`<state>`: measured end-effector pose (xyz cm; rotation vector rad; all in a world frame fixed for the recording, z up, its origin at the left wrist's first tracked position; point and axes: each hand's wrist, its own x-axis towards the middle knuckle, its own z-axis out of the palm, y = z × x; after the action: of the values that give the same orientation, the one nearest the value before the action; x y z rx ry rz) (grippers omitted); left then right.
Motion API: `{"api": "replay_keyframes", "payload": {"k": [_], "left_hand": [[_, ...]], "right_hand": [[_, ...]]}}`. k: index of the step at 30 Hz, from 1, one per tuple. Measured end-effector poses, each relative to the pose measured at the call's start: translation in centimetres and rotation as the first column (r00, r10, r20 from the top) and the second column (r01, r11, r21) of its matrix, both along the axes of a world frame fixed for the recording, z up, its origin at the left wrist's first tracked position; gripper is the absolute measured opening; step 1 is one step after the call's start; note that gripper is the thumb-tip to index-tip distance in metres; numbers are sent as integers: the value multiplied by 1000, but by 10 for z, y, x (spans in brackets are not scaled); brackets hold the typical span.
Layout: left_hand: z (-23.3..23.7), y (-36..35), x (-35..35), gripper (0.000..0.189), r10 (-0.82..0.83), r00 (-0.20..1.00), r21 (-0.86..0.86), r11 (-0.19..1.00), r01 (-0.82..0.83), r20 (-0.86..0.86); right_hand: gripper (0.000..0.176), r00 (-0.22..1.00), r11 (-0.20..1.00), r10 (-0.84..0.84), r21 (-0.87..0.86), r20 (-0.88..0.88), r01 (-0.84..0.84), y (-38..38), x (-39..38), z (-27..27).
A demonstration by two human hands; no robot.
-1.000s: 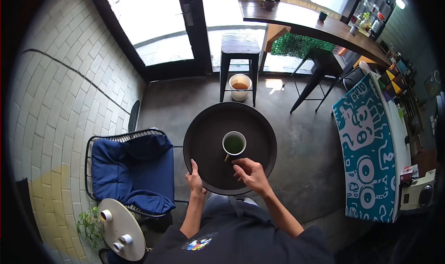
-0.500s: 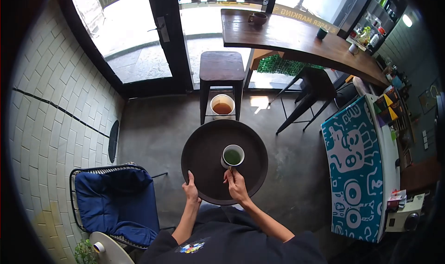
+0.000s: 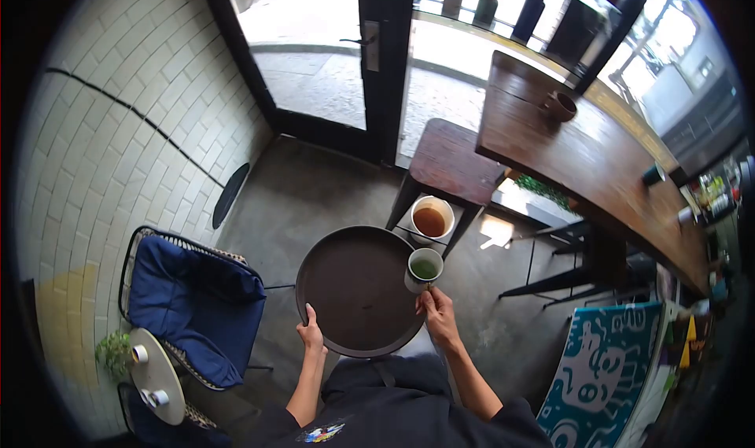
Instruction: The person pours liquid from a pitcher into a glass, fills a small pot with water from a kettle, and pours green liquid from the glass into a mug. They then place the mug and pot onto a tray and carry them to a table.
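My left hand (image 3: 312,338) grips the near-left rim of a round dark brown tray (image 3: 354,287), thumb on top and fingers beneath. With my right hand (image 3: 439,316) I pinch the handle of a white mug (image 3: 414,281) holding green liquid. The mug overlaps the tray's right rim in this view and looks roughly upright. Just beyond it, a white bucket (image 3: 445,232) with brown liquid inside stands on the floor beside the wooden-topped stool (image 3: 452,163).
A wooden counter (image 3: 566,157) at right carries a brown cup (image 3: 560,106) and a dark green cup (image 3: 653,174). Dark stools (image 3: 602,259) stand beneath it. To the left are a blue-cushioned chair (image 3: 197,306) and a round side table (image 3: 161,373) with cups. A glass door (image 3: 314,78) is ahead.
The mug has moved right, from over the tray's surface to its right rim, closer to the bucket. My view has turned left, and the stool and bucket look nearer. My left hand keeps the tray.
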<state>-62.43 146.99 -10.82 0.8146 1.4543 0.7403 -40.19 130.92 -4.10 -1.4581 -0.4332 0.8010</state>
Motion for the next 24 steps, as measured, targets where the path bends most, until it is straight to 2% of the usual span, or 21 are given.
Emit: {"api": "replay_keyframes", "payload": {"k": [2, 3, 5, 6, 7, 9, 11, 13, 15, 16, 18, 19, 21, 22, 24], "left_hand": [[-8, -3, 9, 55, 174, 985, 55, 983, -174, 0], [-11, -9, 12, 55, 210, 978, 46, 977, -210, -13], [-20, -13, 15, 59, 329, 913, 20, 942, -334, -240], [-38, -17, 11, 68, 360, 898, -41, 923, -381, -255], [-41, -22, 14, 68, 385, 884, -46, 911, -411, -266], [-46, -37, 20, 82, 461, 827, -88, 855, -511, -322], [-41, -50, 29, 87, 486, 809, -155, 817, -555, -331], [-39, -61, 35, 92, 496, 799, -220, 784, -580, -340], [-47, -71, 40, 101, 523, 823, -257, 783, -567, -223], [-57, -76, 39, 101, 522, 816, -279, 768, -576, -248], [-74, -86, 46, 86, 474, 780, -286, 745, -603, -409], [-82, -91, 47, 86, 473, 771, -300, 730, -614, -427], [-98, -100, 51, 81, 455, 820, -272, 788, -552, -348], [-106, -103, 55, 78, 446, 793, -292, 760, -580, -414], [-117, -106, 58, 78, 413, 809, -309, 773, -554, -419]], "right_hand": [[27, 997, 997, 71, -7, -11, -71, 12, 42, -8], [27, 996, 996, 84, -36, 6, -83, 15, 56, -11], [27, 992, 990, 122, -67, 13, -121, 24, 82, -25], [27, 986, 984, 158, -96, 58, -152, 27, 98, -37], [26, 976, 975, 194, -128, 100, -181, 31, 111, -51], [26, 967, 966, 236, -131, 92, -223, 40, 130, -80], [26, 981, 973, 186, -131, -49, -191, 49, 147, -99], [27, 976, 962, 208, -168, -60, -215, 56, 161, -130], [27, 984, 956, 130, -246, -126, -158, 64, 173, -161], [27, 981, 952, 109, -267, -162, -150, 69, 179, -182], [26, 977, 933, 66, -334, -200, -131, 74, 195, -218], [26, 974, 920, 20, -377, -226, -107, 78, 203, -236], [25, 965, 865, -48, -494, -256, -88, 86, 224, -275], [25, 955, 870, -54, -483, -291, -98, 87, 235, -292], [25, 945, 885, -73, -457, -319, -86, 92, 250, -322]]}}
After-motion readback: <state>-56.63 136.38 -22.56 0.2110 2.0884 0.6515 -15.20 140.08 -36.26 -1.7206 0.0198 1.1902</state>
